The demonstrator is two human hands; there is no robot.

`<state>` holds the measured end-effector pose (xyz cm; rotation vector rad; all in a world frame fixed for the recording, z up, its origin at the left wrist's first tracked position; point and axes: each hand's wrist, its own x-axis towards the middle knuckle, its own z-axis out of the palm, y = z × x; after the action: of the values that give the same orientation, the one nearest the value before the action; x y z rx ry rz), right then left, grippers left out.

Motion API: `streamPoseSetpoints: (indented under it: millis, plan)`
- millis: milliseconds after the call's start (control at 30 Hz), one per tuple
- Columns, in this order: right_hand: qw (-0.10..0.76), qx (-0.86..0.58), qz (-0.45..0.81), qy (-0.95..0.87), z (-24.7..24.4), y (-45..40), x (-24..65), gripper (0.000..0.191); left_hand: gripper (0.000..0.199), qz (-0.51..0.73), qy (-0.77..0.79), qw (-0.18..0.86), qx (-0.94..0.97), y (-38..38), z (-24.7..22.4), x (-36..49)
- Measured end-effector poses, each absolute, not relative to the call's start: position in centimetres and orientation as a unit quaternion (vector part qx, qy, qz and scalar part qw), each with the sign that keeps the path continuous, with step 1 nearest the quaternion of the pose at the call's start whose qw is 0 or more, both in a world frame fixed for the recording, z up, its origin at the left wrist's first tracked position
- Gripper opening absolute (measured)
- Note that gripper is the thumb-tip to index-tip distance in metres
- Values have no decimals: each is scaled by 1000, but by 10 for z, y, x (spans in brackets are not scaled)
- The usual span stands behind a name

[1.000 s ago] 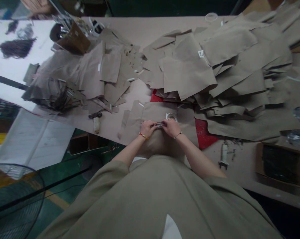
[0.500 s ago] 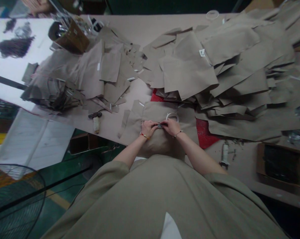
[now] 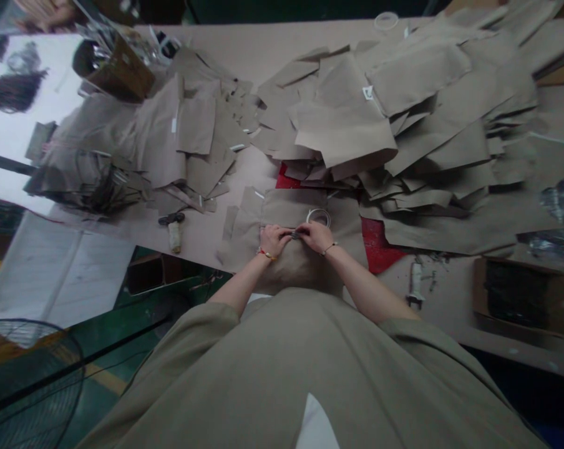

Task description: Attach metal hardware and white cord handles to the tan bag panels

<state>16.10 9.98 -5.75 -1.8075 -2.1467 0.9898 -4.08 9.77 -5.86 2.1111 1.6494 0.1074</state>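
Observation:
My left hand (image 3: 273,241) and my right hand (image 3: 317,237) meet over a khaki fabric piece (image 3: 305,268) at the table's front edge. Their fingertips pinch a small dark piece (image 3: 294,235), perhaps metal, from both sides; its exact kind is too small to make out. Both hands are closed, the fingers bent in over the cloth. A thin white ring (image 3: 329,215) lies on the fabric just beyond my right hand. Beneath the fabric, a red sheet (image 3: 379,244) shows at the right.
Heaped khaki cloth (image 3: 347,125) covers the table's far right; another pile (image 3: 136,137) lies left. Tools with wrapped handles rest at left (image 3: 175,238) and right (image 3: 416,280). A cardboard box (image 3: 479,293) stands right, a fan (image 3: 34,374) lower left. Another person's hand (image 3: 48,15) shows upper left.
The whole view has shifted slightly, so the table's things sit a little further left. Both hands stay together at the same spot on the fabric, still pinching the small dark piece.

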Motion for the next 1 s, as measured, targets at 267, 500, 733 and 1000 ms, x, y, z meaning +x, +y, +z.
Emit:
streamPoseSetpoints:
  millis: [267, 500, 733, 1000]
  plan:
    - [22, -605, 339, -720, -51, 112, 163, 24, 24, 25, 599, 218, 770, 97, -51, -33]
    - [-1, -606, 371, -704, -51, 129, 164, 24, 24, 32, 604, 227, 764, 101, -54, -35]
    - [14, -609, 380, -696, -48, 128, 168, 25, 21, 22, 611, 212, 762, 100, -48, -27]
    - [36, -597, 383, -704, -48, 123, 174, 26, 19, 43, 592, 273, 757, 111, -51, -36]
